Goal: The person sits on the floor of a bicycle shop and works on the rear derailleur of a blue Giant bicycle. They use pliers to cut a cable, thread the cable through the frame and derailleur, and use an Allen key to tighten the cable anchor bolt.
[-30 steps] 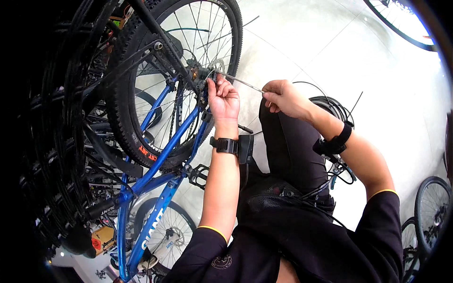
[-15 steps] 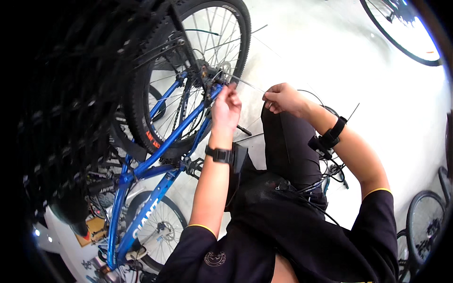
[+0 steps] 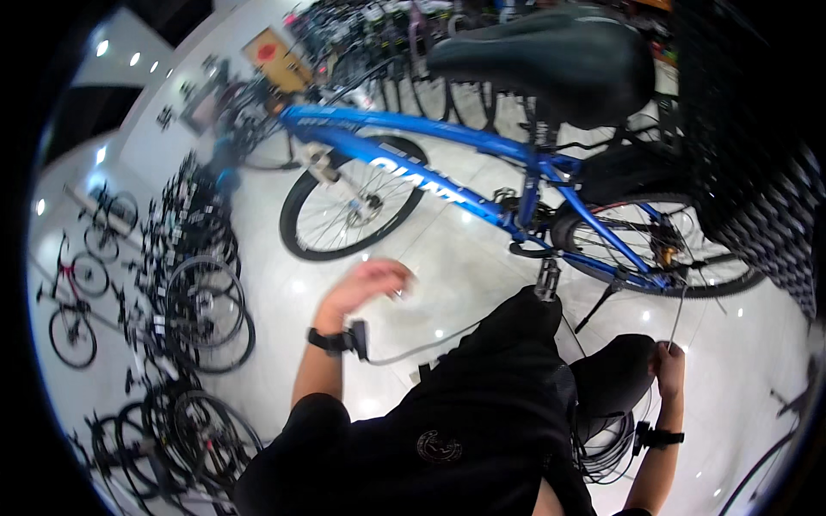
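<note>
A blue bicycle [image 3: 353, 148] stands across the view, its rear wheel [image 3: 570, 230] on the right. My right hand [image 3: 668, 370], low beside that wheel, is closed in a pinch on a thin grey cable [image 3: 678, 318]. The cable runs up toward the wheel's hub area; its far end is hard to make out. My left hand [image 3: 368, 285] is raised away from the cable, below the front wheel [image 3: 297, 228]. Its fingers are bent and smeared by motion, so whether anything is in them cannot be told.
A black saddle [image 3: 551, 64] and a black mesh basket [image 3: 766, 215] rise above the bicycle. The kickstand [image 3: 596, 310] and a pedal [image 3: 547, 279] stick out near my knees. Black cables [image 3: 607, 451] lie coiled beside my leg. Several parked bicycles [image 3: 206, 301] line the left side.
The view has swung left, bringing the front wheel and parked bicycles into sight. My left hand has left the rear hub and moved far to the left. My right hand keeps the cable.
</note>
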